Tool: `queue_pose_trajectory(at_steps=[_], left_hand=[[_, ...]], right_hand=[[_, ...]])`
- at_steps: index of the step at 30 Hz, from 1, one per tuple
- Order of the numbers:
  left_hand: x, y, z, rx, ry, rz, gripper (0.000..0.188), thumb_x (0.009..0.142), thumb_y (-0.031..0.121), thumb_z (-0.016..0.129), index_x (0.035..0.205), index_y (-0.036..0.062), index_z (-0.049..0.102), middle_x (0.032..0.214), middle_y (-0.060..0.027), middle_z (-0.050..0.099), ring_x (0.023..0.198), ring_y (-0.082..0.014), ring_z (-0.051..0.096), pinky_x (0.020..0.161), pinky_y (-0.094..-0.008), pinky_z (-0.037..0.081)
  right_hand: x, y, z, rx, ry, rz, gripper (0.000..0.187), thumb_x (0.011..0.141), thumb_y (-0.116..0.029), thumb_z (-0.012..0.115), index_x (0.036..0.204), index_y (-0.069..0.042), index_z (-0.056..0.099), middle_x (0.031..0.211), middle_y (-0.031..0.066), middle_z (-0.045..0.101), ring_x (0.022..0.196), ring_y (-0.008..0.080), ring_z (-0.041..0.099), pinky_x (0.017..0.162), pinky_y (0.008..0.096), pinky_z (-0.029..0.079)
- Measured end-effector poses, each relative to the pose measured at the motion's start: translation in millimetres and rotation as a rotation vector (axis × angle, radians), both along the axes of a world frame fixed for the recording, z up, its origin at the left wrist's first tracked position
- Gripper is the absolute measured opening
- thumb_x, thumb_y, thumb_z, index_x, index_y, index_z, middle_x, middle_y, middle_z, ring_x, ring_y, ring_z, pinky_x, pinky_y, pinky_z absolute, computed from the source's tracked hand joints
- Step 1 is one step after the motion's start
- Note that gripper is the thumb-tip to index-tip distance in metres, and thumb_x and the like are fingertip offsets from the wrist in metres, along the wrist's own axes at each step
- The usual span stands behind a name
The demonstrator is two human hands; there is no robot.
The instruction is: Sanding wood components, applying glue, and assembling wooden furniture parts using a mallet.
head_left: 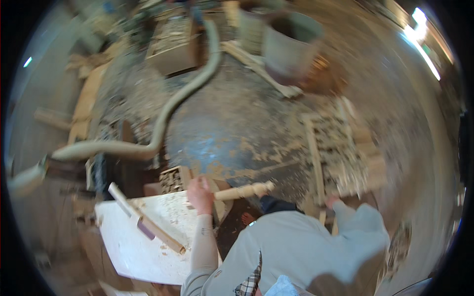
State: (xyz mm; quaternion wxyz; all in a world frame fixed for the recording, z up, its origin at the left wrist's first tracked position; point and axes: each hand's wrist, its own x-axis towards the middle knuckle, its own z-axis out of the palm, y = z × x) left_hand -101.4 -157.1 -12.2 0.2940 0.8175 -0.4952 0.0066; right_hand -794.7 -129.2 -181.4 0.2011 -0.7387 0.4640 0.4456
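Note:
My left hand (pixel 201 196) is closed around one end of a pale turned wooden spindle (pixel 244 191), over the edge of a white tabletop (pixel 163 256). The spindle points to the right, its rounded beads towards the far end. My right hand (pixel 334 201) is stretched out to the right, at the near end of a stack of small wooden pieces (pixel 335 148). Its fingers are small and blurred, so what they touch cannot be made out. Across the tabletop lies a long wooden strip (pixel 160 233) with a purple patch, with shavings around it.
A pale flexible hose (pixel 165 118) curves over the floor at the left. Beyond it stands a wooden box (pixel 173 59) of scraps. Two large drums (pixel 291 47) stand at the back, with a plank beside them. A small box of wood pieces (pixel 171 180) sits beyond the tabletop.

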Motion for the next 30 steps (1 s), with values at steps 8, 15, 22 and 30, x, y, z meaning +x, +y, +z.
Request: queue_pose_trajectory(at_steps=[8, 15, 22, 30], left_hand=[[11, -14, 11, 0.147, -0.047, -0.06, 0.034, 0.107, 0.035, 0.069, 0.123, 0.0076, 0.08, 0.12, -0.0127, 0.082, 0.108, -0.0361, 0.077, 0.091, -0.0487, 0.059], [3, -6, 22, 0.223, -0.031, -0.124, 0.039, 0.109, 0.038, 0.067, 0.127, 0.0056, 0.078, 0.117, -0.0141, 0.082, 0.106, -0.0367, 0.077, 0.089, -0.0491, 0.059], [8, -8, 20, 0.243, -0.053, -0.065, 0.039, 0.108, 0.036, 0.067, 0.125, 0.0034, 0.079, 0.116, -0.0199, 0.081, 0.104, -0.0404, 0.076, 0.091, -0.0521, 0.057], [20, -39, 8, 0.375, -0.238, -0.09, 0.041, 0.108, 0.04, 0.068, 0.121, 0.0023, 0.079, 0.115, -0.0203, 0.08, 0.107, -0.0412, 0.074, 0.092, -0.0508, 0.057]], right_hand=[[80, 128, 9, -0.156, -0.434, -0.883, 0.055, 0.107, -0.049, 0.058, 0.123, -0.001, 0.079, 0.129, 0.0267, 0.076, 0.123, 0.0471, 0.07, 0.109, 0.0543, 0.054], [46, 223, -11, -0.138, -0.469, -0.813, 0.048, 0.107, -0.048, 0.059, 0.119, -0.008, 0.081, 0.113, 0.0219, 0.08, 0.102, 0.0459, 0.076, 0.089, 0.0555, 0.06], [10, 242, -51, -0.094, -0.479, -1.25, 0.059, 0.104, -0.06, 0.064, 0.123, -0.008, 0.084, 0.126, 0.0253, 0.078, 0.121, 0.0438, 0.074, 0.101, 0.0511, 0.058], [-95, 196, -57, -0.476, -0.717, -1.243, 0.049, 0.102, -0.051, 0.066, 0.114, -0.007, 0.081, 0.113, 0.0234, 0.079, 0.108, 0.0455, 0.074, 0.094, 0.051, 0.058]])
